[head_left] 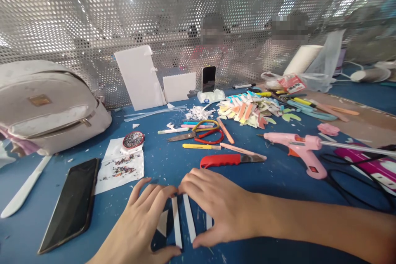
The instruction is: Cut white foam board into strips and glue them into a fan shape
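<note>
Low at the front of the blue table, my left hand [142, 214] spans a narrow white strip [177, 222] lengthwise, fingertips at its far end and thumb at its near end. My right hand [219, 202] holds a second white strip [189, 218] the same way, close beside the first with a small gap between them. Under my right palm lies another pale strip [209, 221], partly covered. A pale triangular scrap [162, 222] rests beneath my left hand. Just beyond my fingers is a red-handled utility knife [221, 160].
A black phone [69, 204] lies left, near a paper [120, 165] with colourful bits. Scissors [194, 134], markers [201, 147] and a heap of folded paper pieces [247, 109] are beyond. At right are a pink glue gun [300, 148] and power strip [365, 165]; a backpack [49, 107] stands left.
</note>
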